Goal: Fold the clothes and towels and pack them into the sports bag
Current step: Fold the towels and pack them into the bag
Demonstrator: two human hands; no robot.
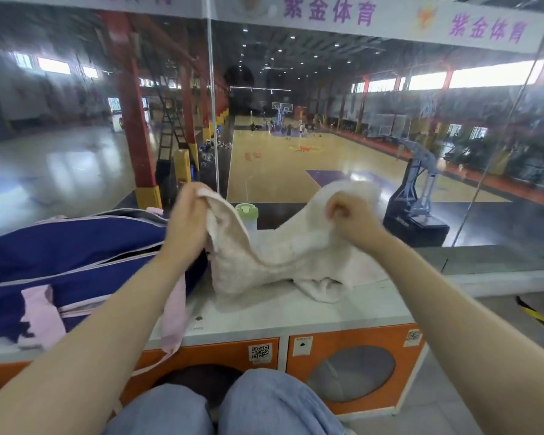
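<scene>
Gripping a cream towel (283,255), both hands' fingers (339,211) lift it off a white countertop (296,312) facing a glass-walled basketball court (296,164).

Both bare forearms stretched forward from the lower corners, converging upward. Left hand (187,215) raised, fingers curled, gripping the towel (283,255) by one edge. Right hand (352,219) at about the same height, well apart from the left, fist closed round another bunched part of it.
</scene>
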